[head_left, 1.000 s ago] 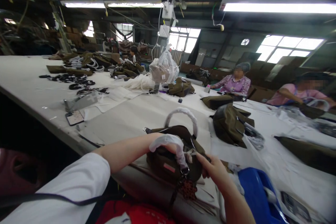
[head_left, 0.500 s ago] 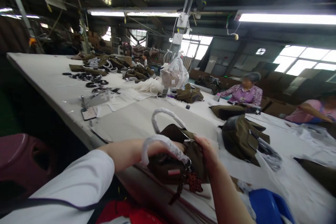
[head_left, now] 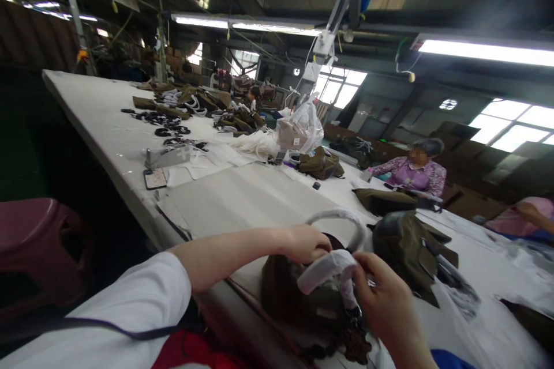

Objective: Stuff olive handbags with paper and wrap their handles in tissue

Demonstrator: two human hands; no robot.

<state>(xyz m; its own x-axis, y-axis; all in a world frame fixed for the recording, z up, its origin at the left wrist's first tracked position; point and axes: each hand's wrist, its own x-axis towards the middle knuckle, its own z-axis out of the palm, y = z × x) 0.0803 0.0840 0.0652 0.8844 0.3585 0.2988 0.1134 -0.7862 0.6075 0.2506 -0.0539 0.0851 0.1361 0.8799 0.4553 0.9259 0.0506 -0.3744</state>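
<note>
An olive-brown handbag [head_left: 298, 300] stands at the near table edge. Its front handle [head_left: 326, 268], wrapped in white, is bent over the opening, and the back handle [head_left: 341, 216] arches behind. My left hand [head_left: 305, 244] is over the bag's top with its fingers curled in; what they grip is too small to make out. Around the right part of the front handle, my right hand [head_left: 381, 294] has its thumb and fingers closed. A dark charm [head_left: 357, 346] hangs from the handle's ring below my right hand.
More olive bags [head_left: 409, 248] lie to the right, near clear plastic. A phone [head_left: 154, 179] rests at the left table edge [head_left: 130, 184], with black straps [head_left: 171, 131] behind it. Two people sit across at the right. A maroon stool [head_left: 34, 242] stands left.
My left hand has come up out of the bag's opening. My right hand has moved from the bag's side to the front handle, which is now bent. The view has shifted.
</note>
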